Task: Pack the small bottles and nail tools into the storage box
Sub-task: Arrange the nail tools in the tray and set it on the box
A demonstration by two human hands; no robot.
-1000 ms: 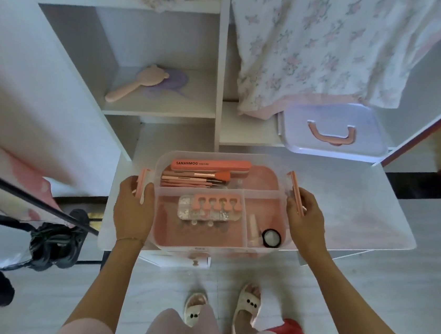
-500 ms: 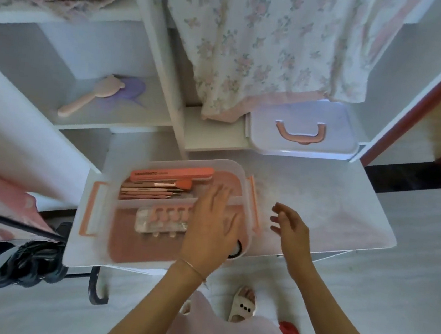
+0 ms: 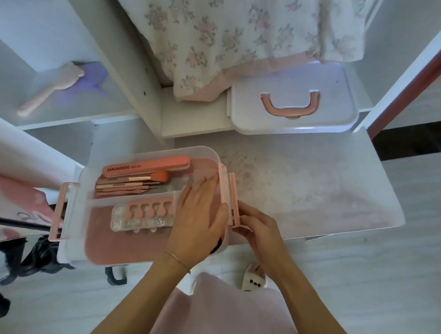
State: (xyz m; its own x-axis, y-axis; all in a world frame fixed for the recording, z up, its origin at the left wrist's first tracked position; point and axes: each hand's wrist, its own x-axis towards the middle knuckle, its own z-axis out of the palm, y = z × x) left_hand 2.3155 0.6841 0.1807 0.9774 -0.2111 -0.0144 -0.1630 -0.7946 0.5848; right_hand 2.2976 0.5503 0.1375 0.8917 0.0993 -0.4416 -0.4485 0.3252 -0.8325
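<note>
My left hand (image 3: 199,219) lies flat, fingers straight, inside the clear plastic storage box (image 3: 78,222) on the white tabletop (image 3: 321,189); right hand (image 3: 257,227) pinches its pink side latch (image 3: 233,201), nearer, right end.

I stand on a pale wood-grain floor (image 3: 408,270) before a white shelf unit (image 3: 133,55) with a fold-out table (image 3: 322,184), a floral cloth (image 3: 229,30) hanging above it.
</note>
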